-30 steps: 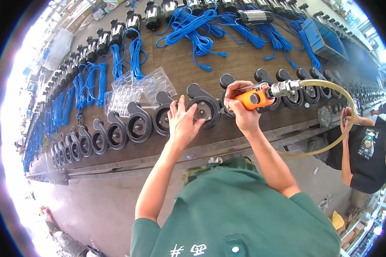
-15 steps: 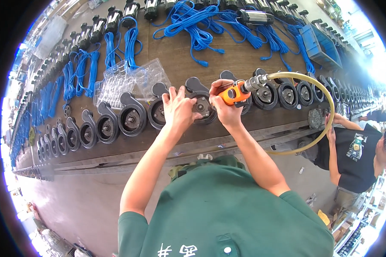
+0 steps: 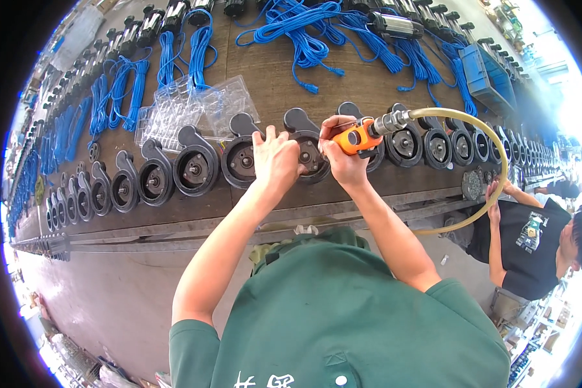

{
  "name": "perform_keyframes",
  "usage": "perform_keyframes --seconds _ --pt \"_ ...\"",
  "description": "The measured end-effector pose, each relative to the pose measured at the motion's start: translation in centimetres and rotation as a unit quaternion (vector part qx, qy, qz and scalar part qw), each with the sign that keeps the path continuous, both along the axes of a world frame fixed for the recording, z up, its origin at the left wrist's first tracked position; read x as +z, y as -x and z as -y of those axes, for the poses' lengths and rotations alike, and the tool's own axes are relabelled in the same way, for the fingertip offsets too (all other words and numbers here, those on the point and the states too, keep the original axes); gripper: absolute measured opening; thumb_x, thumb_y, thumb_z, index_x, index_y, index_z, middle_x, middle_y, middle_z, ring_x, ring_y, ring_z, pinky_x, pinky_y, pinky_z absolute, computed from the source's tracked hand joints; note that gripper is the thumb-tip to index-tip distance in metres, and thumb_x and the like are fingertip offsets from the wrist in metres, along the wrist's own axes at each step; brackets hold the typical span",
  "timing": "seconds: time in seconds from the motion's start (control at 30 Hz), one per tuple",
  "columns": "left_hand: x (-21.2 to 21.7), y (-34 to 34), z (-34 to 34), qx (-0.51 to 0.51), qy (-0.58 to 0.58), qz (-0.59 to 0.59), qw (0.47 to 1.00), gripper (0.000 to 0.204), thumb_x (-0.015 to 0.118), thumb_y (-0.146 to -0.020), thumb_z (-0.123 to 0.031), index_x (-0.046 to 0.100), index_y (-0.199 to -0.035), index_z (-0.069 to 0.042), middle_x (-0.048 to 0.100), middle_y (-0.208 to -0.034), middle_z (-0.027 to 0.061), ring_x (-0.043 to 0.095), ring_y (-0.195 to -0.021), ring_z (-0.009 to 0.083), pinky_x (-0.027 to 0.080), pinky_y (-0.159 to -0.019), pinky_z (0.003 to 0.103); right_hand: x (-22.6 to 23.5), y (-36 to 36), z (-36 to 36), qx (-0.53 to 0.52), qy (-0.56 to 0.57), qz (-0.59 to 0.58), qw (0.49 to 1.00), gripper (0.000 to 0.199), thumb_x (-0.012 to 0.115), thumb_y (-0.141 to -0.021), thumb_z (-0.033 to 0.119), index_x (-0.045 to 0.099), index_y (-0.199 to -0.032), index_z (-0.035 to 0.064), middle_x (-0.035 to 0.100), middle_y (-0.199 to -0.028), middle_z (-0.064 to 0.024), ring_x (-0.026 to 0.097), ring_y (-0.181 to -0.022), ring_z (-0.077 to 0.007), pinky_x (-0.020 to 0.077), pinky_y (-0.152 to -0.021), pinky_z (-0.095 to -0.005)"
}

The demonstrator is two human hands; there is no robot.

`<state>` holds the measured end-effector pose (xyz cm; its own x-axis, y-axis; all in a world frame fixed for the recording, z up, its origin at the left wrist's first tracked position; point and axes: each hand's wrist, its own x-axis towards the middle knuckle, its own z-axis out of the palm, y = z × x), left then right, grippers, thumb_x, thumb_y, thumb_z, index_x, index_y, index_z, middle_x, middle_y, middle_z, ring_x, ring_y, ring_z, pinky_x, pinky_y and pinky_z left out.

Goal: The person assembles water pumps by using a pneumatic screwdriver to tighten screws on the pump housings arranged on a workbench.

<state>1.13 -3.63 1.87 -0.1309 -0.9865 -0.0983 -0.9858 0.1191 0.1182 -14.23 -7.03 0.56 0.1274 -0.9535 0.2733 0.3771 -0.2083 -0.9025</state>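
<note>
Black snail-shaped pump casings with metal hubs stand in a long row on the brown table. My left hand (image 3: pixel 278 159) lies over the left rim of one casing (image 3: pixel 309 152), its fingers bent and thumb reaching inside; some fingertips are hidden. My right hand (image 3: pixel 344 155) is wrapped round an orange air tool (image 3: pixel 355 138) with a metal coupling (image 3: pixel 392 121) and a yellowish hose (image 3: pixel 498 150). The tool is over the right side of that casing and the one beside it. Where its working end meets the work is hidden by my hand.
Coiled blue cables (image 3: pixel 304 32) and dark cylindrical motors (image 3: pixel 394 24) line the far side. Clear plastic trays (image 3: pixel 191 110) lie behind the casings; a blue crate (image 3: pixel 488 77) is at far right. Another person (image 3: pixel 530 236) works at the right along the table edge (image 3: pixel 174 231).
My left hand has shifted slightly right relative to the casing, and its fingers have drawn closer together. The right hand keeps the tool. The whole view has shifted a little.
</note>
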Motion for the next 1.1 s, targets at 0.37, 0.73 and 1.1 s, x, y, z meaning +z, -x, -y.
perform_keyframes --seconds 0.37,0.73,1.1 --pt "-0.1 0.7 -0.1 0.019 0.012 0.004 1.000 0.035 0.088 -0.063 -0.042 0.079 -0.084 -0.015 0.068 -0.103 0.0041 0.056 -0.114 0.0276 0.041 -0.095 0.049 2.1 -1.5 2.9 -0.025 0.031 0.010 0.999 0.027 0.064 -0.077 -0.013 0.061 -0.102 -0.0018 0.066 -0.089 -0.0070 0.065 -0.079 -0.0118 0.0548 -0.070 -0.0258" --pt "-0.3 0.8 -0.2 0.018 0.028 0.007 0.999 0.036 0.089 -0.062 -0.041 0.079 -0.083 -0.013 0.069 -0.102 0.0054 0.056 -0.118 0.0316 0.042 -0.097 0.052 1.2 -1.7 3.2 -0.021 0.015 0.018 1.000 0.025 0.064 -0.077 -0.012 0.062 -0.099 -0.0011 0.066 -0.086 -0.0061 0.065 -0.077 -0.0115 0.0547 -0.067 -0.0257" --pt "0.5 0.5 0.2 0.003 0.002 0.006 1.000 0.036 0.089 -0.063 -0.040 0.079 -0.083 -0.013 0.069 -0.101 0.0069 0.056 -0.114 0.0298 0.041 -0.097 0.050 1.3 -1.8 3.2 -0.024 0.040 -0.010 0.999 0.026 0.063 -0.076 -0.012 0.060 -0.099 -0.0010 0.065 -0.088 -0.0065 0.065 -0.078 -0.0119 0.0540 -0.067 -0.0257"
